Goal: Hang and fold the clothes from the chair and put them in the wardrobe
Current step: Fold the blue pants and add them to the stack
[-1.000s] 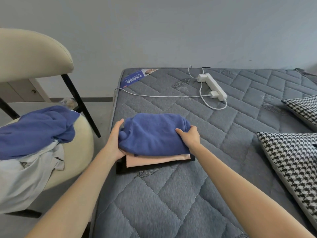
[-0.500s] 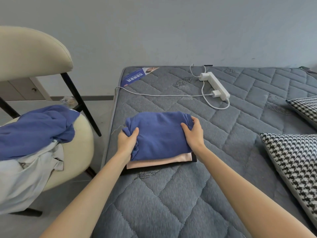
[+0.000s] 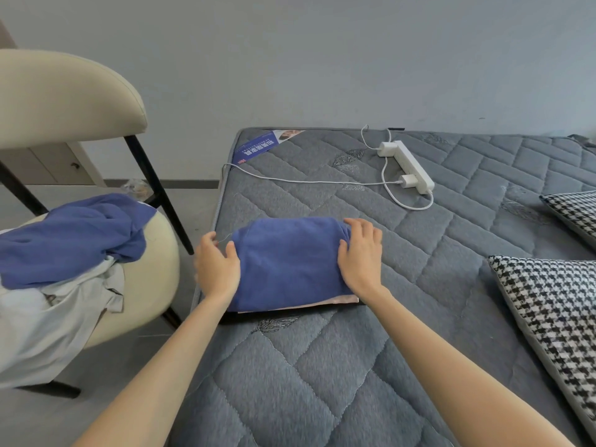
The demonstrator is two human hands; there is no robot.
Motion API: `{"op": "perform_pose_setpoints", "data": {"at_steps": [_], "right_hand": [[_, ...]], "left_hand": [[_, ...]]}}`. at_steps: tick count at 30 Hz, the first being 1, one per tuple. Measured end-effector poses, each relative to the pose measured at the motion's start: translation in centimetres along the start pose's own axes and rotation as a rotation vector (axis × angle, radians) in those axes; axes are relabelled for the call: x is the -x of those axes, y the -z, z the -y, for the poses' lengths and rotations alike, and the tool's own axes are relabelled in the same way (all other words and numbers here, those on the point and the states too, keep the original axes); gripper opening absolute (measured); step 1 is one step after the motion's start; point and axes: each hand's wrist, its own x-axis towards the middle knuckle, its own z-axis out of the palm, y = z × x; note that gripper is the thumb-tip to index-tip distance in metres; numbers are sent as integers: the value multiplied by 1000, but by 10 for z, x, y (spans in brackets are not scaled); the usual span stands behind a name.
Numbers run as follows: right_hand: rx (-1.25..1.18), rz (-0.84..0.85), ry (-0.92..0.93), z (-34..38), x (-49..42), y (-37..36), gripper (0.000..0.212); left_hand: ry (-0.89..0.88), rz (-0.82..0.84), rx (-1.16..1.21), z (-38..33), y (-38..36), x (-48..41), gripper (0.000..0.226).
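The grey quilted mattress (image 3: 322, 382) fills the near and right part of the scene, with the cream padded chair with black legs (image 3: 64, 101) standing off its left edge. Two black-and-white houndstooth pillows lie at the right, one near (image 3: 554, 324) and one farther back (image 3: 577, 214). On the chair seat a crumpled blue garment (image 3: 74, 237) lies on top of a pale, whitish garment (image 3: 48, 317), both unfolded as they were half a second ago. Near the mattress's left edge sits the folded blue fleece garment (image 3: 287, 262), on top of a folded pink garment (image 3: 342, 300) whose near edge peeks out, with a thin dark edge under that. Half a second ago the left hand (image 3: 217, 266) clutched a bunched corner of the blue fleece. Now that corner lies smooth, and the hand rests against the stack's left side with loose, barely curved fingers and the thumb on top, gripping nothing. The right hand (image 3: 361, 256) has moved from clasping the right side to lying flat on top at the right edge, fingers spread and pressing down. At the far side a white power strip (image 3: 408, 166) lies unmoved, its thin white cable (image 3: 306, 181) trailing left across the mattress.
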Motion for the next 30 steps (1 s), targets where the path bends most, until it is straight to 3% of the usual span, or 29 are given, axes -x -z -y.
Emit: {"op": "perform_pose_setpoints", "data": {"at_steps": [3, 6, 8, 12, 18, 26, 30], "right_hand": [[0, 76, 258, 14, -2, -15, 39], [14, 230, 318, 28, -6, -30, 42], [97, 329, 304, 28, -7, -40, 44], [228, 374, 214, 5, 0, -52, 48], [164, 296, 107, -12, 8, -63, 72], [17, 328, -26, -29, 10, -57, 53], [18, 411, -124, -35, 12, -43, 52]], "left_hand": [[-366, -72, -249, -4, -12, 10, 38], [-657, 75, -447, -12, -38, 28, 42], [-717, 202, -597, -12, -55, 33, 49], [-587, 309, -663, 7, -70, 20, 56], [-504, 289, -615, 19, -79, 9, 61], [-327, 368, -404, 40, -59, -10, 57], [-294, 457, -478, 43, -42, -13, 54]]}}
